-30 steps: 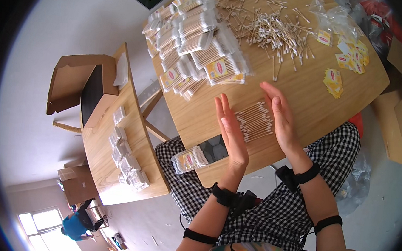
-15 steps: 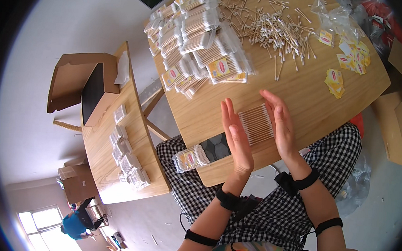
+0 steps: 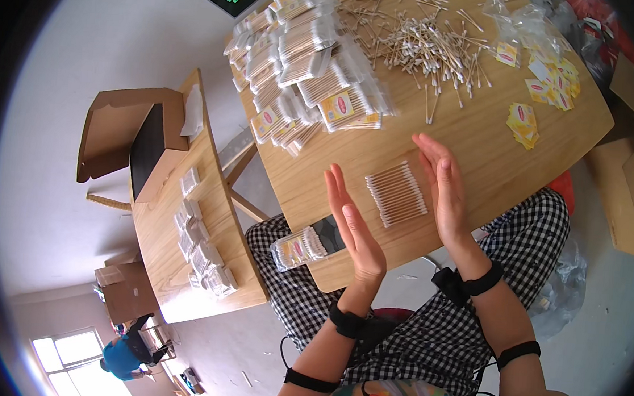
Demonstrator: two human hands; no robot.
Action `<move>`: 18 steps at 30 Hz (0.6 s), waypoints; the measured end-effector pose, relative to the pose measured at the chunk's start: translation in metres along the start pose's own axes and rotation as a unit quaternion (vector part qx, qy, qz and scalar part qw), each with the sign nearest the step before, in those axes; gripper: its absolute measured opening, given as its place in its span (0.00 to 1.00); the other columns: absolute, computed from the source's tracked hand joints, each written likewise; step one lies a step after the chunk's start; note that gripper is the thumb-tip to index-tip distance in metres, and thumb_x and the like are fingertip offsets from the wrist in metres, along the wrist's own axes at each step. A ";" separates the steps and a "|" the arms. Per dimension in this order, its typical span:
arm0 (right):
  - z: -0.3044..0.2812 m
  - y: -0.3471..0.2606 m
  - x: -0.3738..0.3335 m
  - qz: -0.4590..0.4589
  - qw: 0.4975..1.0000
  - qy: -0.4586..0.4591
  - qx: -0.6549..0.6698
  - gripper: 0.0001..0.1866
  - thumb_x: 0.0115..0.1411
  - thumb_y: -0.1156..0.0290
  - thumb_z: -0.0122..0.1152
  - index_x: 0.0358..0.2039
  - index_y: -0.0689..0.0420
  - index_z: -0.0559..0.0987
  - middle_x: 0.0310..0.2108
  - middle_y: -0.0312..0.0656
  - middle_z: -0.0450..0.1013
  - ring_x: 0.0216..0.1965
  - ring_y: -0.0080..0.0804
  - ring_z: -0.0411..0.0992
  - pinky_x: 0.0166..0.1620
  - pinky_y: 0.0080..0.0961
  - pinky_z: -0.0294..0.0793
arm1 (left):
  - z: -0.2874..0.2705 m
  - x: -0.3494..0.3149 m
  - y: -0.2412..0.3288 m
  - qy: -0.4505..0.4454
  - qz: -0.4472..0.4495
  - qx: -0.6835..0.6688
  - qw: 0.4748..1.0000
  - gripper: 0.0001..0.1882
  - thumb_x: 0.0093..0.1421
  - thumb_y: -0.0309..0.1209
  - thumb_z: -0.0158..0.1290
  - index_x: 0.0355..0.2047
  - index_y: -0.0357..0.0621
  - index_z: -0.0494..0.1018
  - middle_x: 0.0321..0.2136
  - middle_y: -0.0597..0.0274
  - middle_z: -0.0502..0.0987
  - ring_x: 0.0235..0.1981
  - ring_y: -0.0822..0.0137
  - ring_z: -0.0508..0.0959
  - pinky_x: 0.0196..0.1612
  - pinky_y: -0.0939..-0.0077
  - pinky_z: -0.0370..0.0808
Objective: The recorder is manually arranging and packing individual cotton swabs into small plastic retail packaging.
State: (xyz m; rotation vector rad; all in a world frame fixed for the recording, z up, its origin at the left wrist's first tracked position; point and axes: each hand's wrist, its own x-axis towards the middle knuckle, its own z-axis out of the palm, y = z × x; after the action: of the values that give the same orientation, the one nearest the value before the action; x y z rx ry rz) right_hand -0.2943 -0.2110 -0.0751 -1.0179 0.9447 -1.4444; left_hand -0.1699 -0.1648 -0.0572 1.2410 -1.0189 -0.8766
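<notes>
A neat row of cotton swabs [image 3: 396, 194] lies side by side on the wooden table [image 3: 472, 153] in front of me. To the left of the row, my left hand [image 3: 355, 226] is upright with its fingers stretched out, apart from the swabs. My right hand [image 3: 444, 191] stands on edge close to the row's right side, fingers straight and holding nothing. By my left wrist, a clear pack of cotton swabs [image 3: 299, 249] sits at the table's edge, beside a dark patterned object [image 3: 333, 234] partly hidden by my hand.
Many packed swab bags [image 3: 311, 60] are heaped at the far left, with loose swabs [image 3: 438, 49] beside them. Yellow cards [image 3: 523, 126] lie at right near clear plastic bags [image 3: 520, 25]. Another table [image 3: 206, 227] holds packs and an open carton [image 3: 128, 139]. A person [image 3: 126, 353] bends in the background.
My left hand has moved left, away from the swab row, and more of the row shows. The right hand has stayed nearly in place.
</notes>
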 end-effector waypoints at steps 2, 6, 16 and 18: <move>-0.005 -0.008 0.006 -0.011 1.000 0.014 -0.004 0.31 0.76 0.49 0.37 0.62 0.64 0.68 0.63 0.50 0.67 0.67 0.36 0.62 0.70 0.34 0.55 | -0.012 0.008 0.004 -0.044 0.037 0.131 0.990 0.48 0.70 0.60 0.40 0.73 0.34 0.41 0.74 0.43 0.43 0.76 0.50 0.41 0.75 0.52 0.39; -0.018 -0.011 0.012 -0.008 0.998 0.006 -0.058 0.20 0.75 0.63 0.46 0.57 0.66 0.72 0.57 0.48 0.72 0.61 0.34 0.68 0.65 0.31 0.63 | -0.006 0.011 0.006 -0.248 0.166 0.568 0.767 0.65 0.54 0.71 0.52 0.70 0.23 0.44 0.72 0.32 0.44 0.75 0.41 0.42 0.74 0.46 0.43; -0.051 -0.033 0.009 -0.034 0.934 -0.167 -0.315 0.11 0.54 0.87 0.54 0.22 0.58 0.81 0.29 0.38 0.73 0.36 0.34 0.71 0.41 0.28 0.72 | -0.004 0.007 -0.020 -0.262 0.154 0.602 0.739 0.64 0.57 0.71 0.49 0.70 0.21 0.44 0.72 0.33 0.44 0.75 0.44 0.42 0.75 0.52 0.42; -0.052 -0.032 0.007 -0.060 0.922 -0.185 -0.335 0.12 0.52 0.87 0.55 0.19 0.58 0.81 0.28 0.37 0.72 0.35 0.36 0.71 0.41 0.30 0.72 | -0.004 0.007 -0.019 -0.262 0.151 0.601 0.740 0.64 0.57 0.71 0.49 0.70 0.21 0.44 0.72 0.33 0.44 0.75 0.44 0.42 0.75 0.52 0.42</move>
State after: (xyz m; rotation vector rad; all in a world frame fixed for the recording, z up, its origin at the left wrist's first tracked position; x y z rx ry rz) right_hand -0.3537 -0.2139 -0.0606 -1.8070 1.1304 -0.9658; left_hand -0.1639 -0.1724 -0.0756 1.7996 -2.3937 -0.1946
